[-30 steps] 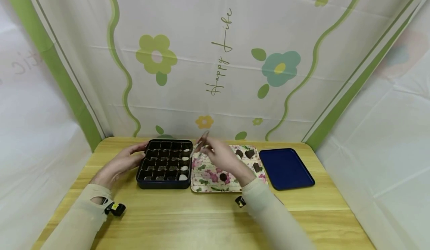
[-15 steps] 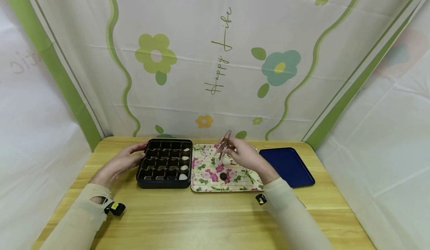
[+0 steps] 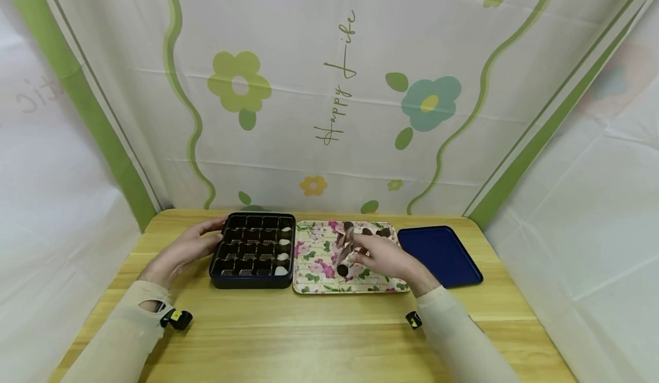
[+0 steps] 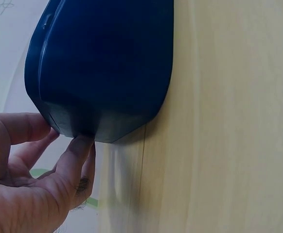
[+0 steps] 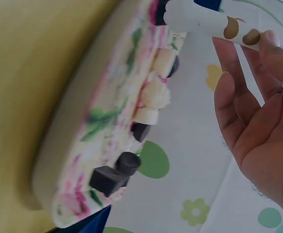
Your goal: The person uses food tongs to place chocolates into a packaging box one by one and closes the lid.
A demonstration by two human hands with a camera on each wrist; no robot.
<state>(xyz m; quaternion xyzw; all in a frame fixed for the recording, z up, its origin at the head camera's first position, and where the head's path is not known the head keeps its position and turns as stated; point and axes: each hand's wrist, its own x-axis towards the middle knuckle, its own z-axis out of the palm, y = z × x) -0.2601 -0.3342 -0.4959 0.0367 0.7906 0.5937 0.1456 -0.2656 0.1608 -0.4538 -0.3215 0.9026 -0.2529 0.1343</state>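
Note:
My left hand rests its fingertips against the left side of a dark blue box with a divided insert. White pieces sit in the insert's right column. In the left wrist view, the fingers touch the box's corner. My right hand holds tongs over a flowered tray. Their tip is at a round dark chocolate; I cannot tell whether they grip it. More dark chocolates and pale pieces lie on the tray.
A blue lid lies right of the flowered tray. All stand on a wooden table, with a printed curtain behind and white curtains at both sides.
My right hand has moved from beside the box rightward over the tray, then down toward the near round chocolate with the tongs. The left hand has stayed at the box.

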